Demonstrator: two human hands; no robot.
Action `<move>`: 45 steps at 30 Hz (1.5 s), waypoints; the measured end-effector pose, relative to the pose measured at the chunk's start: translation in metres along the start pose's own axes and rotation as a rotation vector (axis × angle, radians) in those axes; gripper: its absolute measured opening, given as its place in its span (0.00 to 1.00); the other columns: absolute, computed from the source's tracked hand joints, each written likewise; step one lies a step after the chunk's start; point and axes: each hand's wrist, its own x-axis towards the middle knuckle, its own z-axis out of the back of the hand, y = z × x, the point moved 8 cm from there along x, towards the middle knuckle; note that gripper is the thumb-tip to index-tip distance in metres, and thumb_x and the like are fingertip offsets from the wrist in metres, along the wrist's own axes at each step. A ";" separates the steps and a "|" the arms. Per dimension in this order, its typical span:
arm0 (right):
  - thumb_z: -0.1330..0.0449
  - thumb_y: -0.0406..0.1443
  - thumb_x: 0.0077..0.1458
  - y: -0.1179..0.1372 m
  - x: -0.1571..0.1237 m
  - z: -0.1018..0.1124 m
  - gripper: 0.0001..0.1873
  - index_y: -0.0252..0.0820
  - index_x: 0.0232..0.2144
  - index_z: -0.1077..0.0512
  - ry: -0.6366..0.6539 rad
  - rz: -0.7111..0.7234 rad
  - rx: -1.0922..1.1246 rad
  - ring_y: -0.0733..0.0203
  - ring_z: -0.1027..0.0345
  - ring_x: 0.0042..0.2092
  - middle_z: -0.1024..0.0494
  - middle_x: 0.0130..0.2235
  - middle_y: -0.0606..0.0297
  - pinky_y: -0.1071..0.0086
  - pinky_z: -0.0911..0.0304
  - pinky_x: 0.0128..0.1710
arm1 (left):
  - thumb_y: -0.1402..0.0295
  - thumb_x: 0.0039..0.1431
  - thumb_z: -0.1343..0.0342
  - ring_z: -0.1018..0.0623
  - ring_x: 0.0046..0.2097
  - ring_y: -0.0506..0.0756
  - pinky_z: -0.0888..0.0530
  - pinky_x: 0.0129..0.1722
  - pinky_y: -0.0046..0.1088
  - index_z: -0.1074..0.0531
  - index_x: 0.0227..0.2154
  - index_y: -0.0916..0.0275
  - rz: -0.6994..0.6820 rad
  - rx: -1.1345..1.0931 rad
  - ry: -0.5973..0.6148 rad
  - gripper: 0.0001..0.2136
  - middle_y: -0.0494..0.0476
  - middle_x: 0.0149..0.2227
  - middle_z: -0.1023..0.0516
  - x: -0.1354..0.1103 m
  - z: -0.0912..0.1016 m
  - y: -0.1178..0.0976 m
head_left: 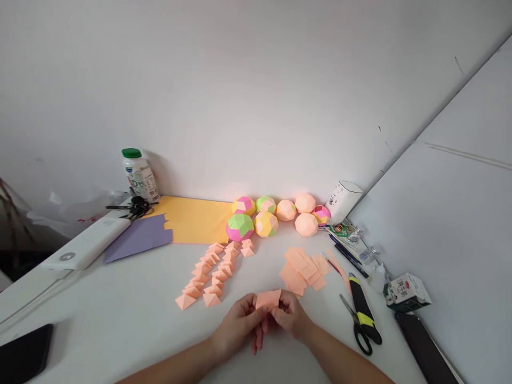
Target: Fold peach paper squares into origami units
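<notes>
Both hands pinch one small piece of peach paper (268,300) above the front of the table. My left hand (239,321) grips its left end, thumb on the near side. My right hand (294,314) has the right end between thumb and fingers. Whether the paper is folded I cannot tell. Just beyond the right hand lies a loose pile of flat peach paper squares (302,269). Rows of folded peach paper pieces (200,272) run away from me on the left. Behind them sit several faceted paper balls (240,226) in peach, green, yellow and pink.
On the right lie scissors (356,322), a utility knife (364,306), pens (346,250), a small carton (408,292) and a dark phone-like slab (426,346). Leftward are yellow card (200,218), purple card (138,240), a white power strip (90,242), keys (138,205), a bottle (140,176) and a black phone (26,352).
</notes>
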 end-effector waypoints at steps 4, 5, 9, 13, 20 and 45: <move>0.46 0.31 0.47 -0.004 0.000 0.004 0.04 0.37 0.28 0.31 -0.020 -0.012 0.018 0.65 0.37 0.24 0.29 0.21 0.67 0.73 0.43 0.24 | 0.53 0.49 0.41 0.30 0.14 0.47 0.36 0.10 0.19 0.44 0.23 0.61 -0.011 -0.035 -0.010 0.20 0.50 0.19 0.27 0.001 0.001 0.000; 0.46 0.31 0.47 -0.005 0.000 0.004 0.04 0.37 0.28 0.31 -0.019 -0.011 0.026 0.66 0.38 0.23 0.29 0.21 0.67 0.73 0.44 0.24 | 0.53 0.49 0.41 0.30 0.14 0.47 0.36 0.10 0.19 0.44 0.23 0.61 -0.012 -0.041 -0.011 0.20 0.50 0.19 0.27 0.001 0.001 -0.001; 0.47 0.31 0.47 -0.008 0.001 0.008 0.04 0.37 0.27 0.32 -0.036 -0.004 0.068 0.67 0.39 0.22 0.30 0.20 0.69 0.73 0.45 0.22 | 0.53 0.49 0.41 0.31 0.14 0.47 0.36 0.11 0.19 0.45 0.23 0.60 -0.017 -0.056 -0.017 0.20 0.50 0.19 0.27 0.000 0.001 -0.003; 0.48 0.30 0.47 -0.013 0.001 0.012 0.04 0.38 0.27 0.33 -0.056 -0.006 0.119 0.66 0.39 0.21 0.31 0.20 0.70 0.73 0.44 0.21 | 0.54 0.49 0.41 0.31 0.14 0.47 0.37 0.11 0.19 0.45 0.23 0.60 -0.016 -0.084 -0.016 0.20 0.51 0.19 0.26 -0.001 0.002 -0.004; 0.48 0.30 0.46 -0.019 0.000 0.015 0.02 0.40 0.24 0.38 -0.067 -0.008 0.213 0.67 0.39 0.21 0.32 0.19 0.71 0.74 0.45 0.21 | 0.55 0.52 0.42 0.31 0.14 0.46 0.36 0.11 0.19 0.44 0.24 0.61 -0.026 -0.106 -0.001 0.19 0.51 0.20 0.26 -0.001 0.004 -0.004; 0.46 0.32 0.44 -0.018 0.000 0.019 0.04 0.40 0.22 0.40 -0.151 -0.049 0.154 0.71 0.46 0.18 0.35 0.16 0.73 0.75 0.54 0.19 | 0.56 0.54 0.44 0.30 0.14 0.47 0.36 0.10 0.18 0.46 0.24 0.60 -0.042 -0.153 -0.004 0.18 0.50 0.19 0.24 0.000 0.007 0.000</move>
